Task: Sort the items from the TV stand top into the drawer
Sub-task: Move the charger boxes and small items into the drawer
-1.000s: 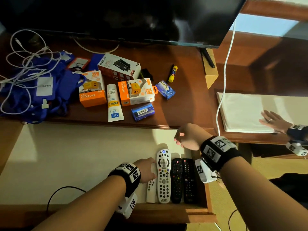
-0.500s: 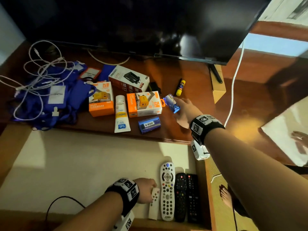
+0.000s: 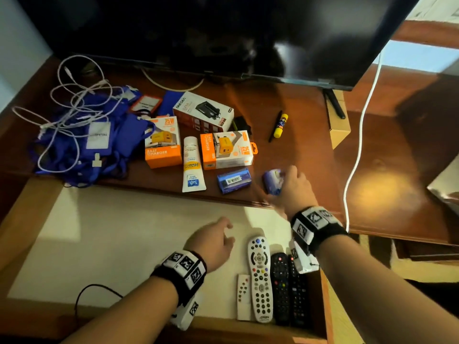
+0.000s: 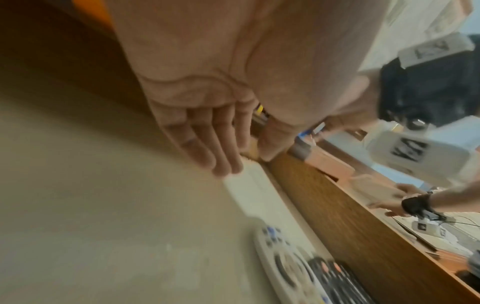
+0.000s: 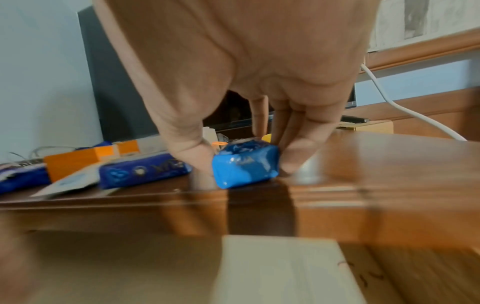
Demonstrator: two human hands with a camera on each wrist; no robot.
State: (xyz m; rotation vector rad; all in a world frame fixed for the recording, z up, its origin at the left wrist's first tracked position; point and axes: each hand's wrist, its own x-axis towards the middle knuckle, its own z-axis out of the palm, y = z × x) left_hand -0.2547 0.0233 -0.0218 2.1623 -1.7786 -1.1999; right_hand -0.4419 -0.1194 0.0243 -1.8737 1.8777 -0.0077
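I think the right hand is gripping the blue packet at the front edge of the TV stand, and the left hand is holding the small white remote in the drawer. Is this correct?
Not quite. The left hand holds nothing: in the head view it hovers open above the drawer, apart from the small white remote. The rest is right: the right hand grips the blue packet at the TV stand's front edge.
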